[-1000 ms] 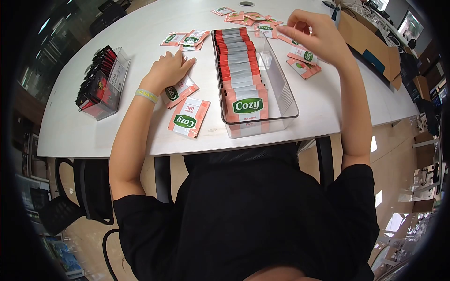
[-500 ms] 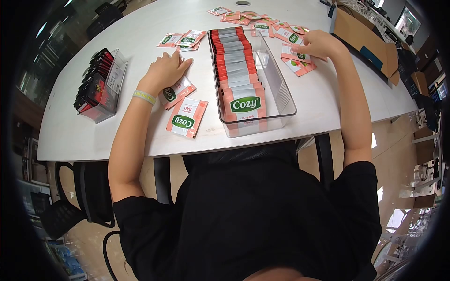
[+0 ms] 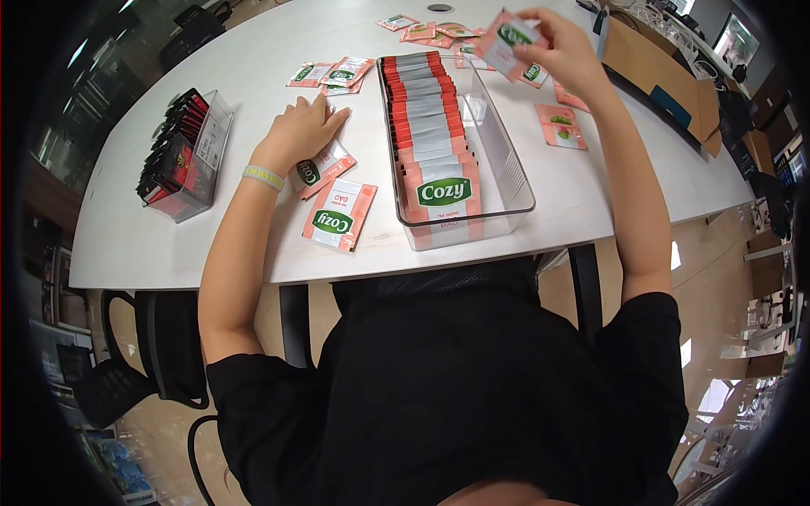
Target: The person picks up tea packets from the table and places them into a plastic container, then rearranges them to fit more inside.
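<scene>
Pinched in my right hand [image 3: 564, 52] is a pink and white Cozy tea sachet [image 3: 506, 44], raised over the loose sachets at the back right. My left hand [image 3: 300, 133] rests on the table with its fingers spread, partly over a tea sachet [image 3: 323, 166]. Nearer me lies another sachet [image 3: 340, 215]. Between my hands stands a clear plastic bin [image 3: 506, 173], its left side filled with a row of upright sachets [image 3: 445, 192]. More sachets lie beyond my left hand in a small pile [image 3: 342, 74].
A second clear bin [image 3: 208, 152] with dark red and black packets stands at the left. Loose sachets [image 3: 561, 126] lie to the right of the middle bin. An open cardboard box [image 3: 658, 72] sits at the table's right edge. Behind on the left is a black chair [image 3: 169, 346].
My right hand has picked up a sachet from the right-hand pile and lifted it up and away from me. My left hand has stayed nearly still.
</scene>
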{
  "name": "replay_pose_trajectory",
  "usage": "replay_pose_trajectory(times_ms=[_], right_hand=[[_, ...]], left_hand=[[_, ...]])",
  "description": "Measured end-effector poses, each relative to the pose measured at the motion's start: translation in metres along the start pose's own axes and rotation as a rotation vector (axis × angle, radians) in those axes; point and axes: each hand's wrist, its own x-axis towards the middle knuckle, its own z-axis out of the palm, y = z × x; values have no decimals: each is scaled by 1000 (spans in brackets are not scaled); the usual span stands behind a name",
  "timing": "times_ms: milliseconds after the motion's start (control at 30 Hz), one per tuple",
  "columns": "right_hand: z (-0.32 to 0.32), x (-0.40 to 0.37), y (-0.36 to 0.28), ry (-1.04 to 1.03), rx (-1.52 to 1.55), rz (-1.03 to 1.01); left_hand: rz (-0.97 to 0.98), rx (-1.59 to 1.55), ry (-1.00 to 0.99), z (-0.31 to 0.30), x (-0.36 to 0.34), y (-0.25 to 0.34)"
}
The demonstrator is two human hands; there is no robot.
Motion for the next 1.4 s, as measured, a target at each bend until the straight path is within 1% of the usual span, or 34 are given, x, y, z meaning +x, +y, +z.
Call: replay_pose_trajectory(times_ms=[33,67,133,233,300,333,400,533,600,733,800,833,900,933,1000,1033,1100,1133,1200,1300,1400], right_hand=[[-1,0,-6,104,203,-160],[-3,-3,-12,98,202,-164],[-9,-17,-42,-119,480,-287],[3,-43,-77,-364,514,-325],[11,-51,-93,-525,212,-498],[17,-57,-96,-523,212,-499],[29,-66,-98,-482,-17,-641],[26,-69,-100,-455,-52,-675],[22,-67,-100,-401,-135,-678],[14,-59,-92,-316,-18,-716],[-7,-49,-89,-197,-10,-576],[-16,-44,-79,-196,-12,-572],[-36,-32,-54,-237,-37,-135],[-43,-27,-42,-234,-38,-131],[-49,-21,-16,-384,-174,31],[-47,-21,-7,-381,-175,31],[-35,-23,7,-637,-522,169],[-29,-21,11,-638,-521,173],[-18,-15,10,-747,-543,353],[-20,-18,-4,-768,-464,345],[-15,-17,9,-778,-501,282]], left_hand=[[-2,-4,-4,0,-1,1],[-7,-8,-4,0,-1,1],[8,-1,-3,0,-1,0],[-2,30,-40,-3,-2,2],[-5,25,-21,-2,-3,3],[-5,20,-4,-2,-3,3],[-8,23,-17,-3,-2,4],[-23,17,-33,-5,-3,5],[-22,24,-37,-4,-2,4],[-22,21,-26,-4,-3,5],[-16,19,-19,-3,-4,4],[-14,16,-7,-2,-3,4],[-14,14,-16,-4,-3,4],[-19,11,-27,-5,-3,5],[-18,17,-24,-5,-4,6],[-22,24,-21,-5,-4,5],[-8,11,-9,-1,-1,1],[5,-3,3,1,0,-1],[9,-7,-9,2,1,-3],[9,-6,-8,2,2,-2],[9,-4,-5,3,1,-3]])
